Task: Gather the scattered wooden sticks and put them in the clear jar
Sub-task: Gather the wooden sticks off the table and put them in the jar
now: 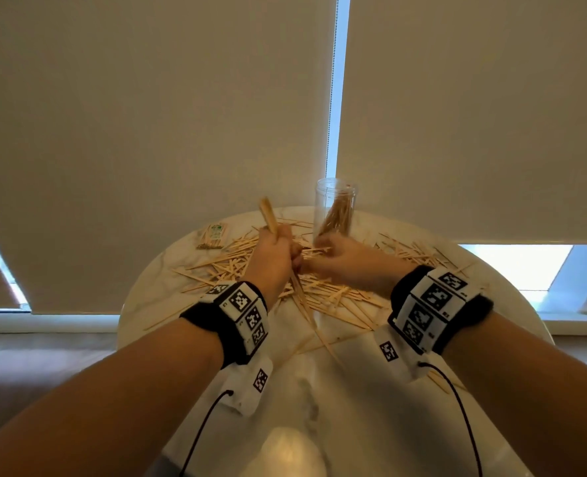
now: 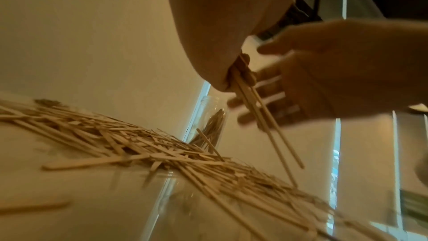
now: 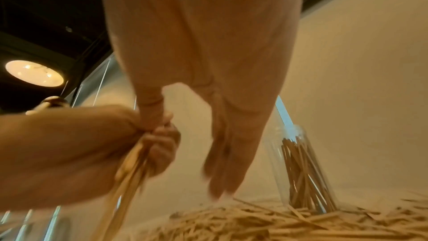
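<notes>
Wooden sticks (image 1: 330,297) lie scattered in a loose heap across the round marble table (image 1: 154,304). The clear jar (image 1: 335,208) stands upright at the far edge, partly filled with sticks. My left hand (image 1: 276,253) grips a bundle of sticks (image 1: 268,215) in its fist over the heap; the bundle pokes out above and below (image 2: 266,125). My right hand (image 1: 335,254) is right beside it, in front of the jar. Its thumb (image 3: 152,114) touches the top of the left fist (image 3: 69,153) while its fingers (image 3: 222,171) hang straight above the pile (image 3: 254,223), holding nothing that I can see.
A small packet of sticks (image 1: 213,237) lies at the table's back left. Beige roller blinds (image 1: 147,132) hang close behind the table. The near half of the tabletop (image 1: 319,407) holds only a few stray sticks.
</notes>
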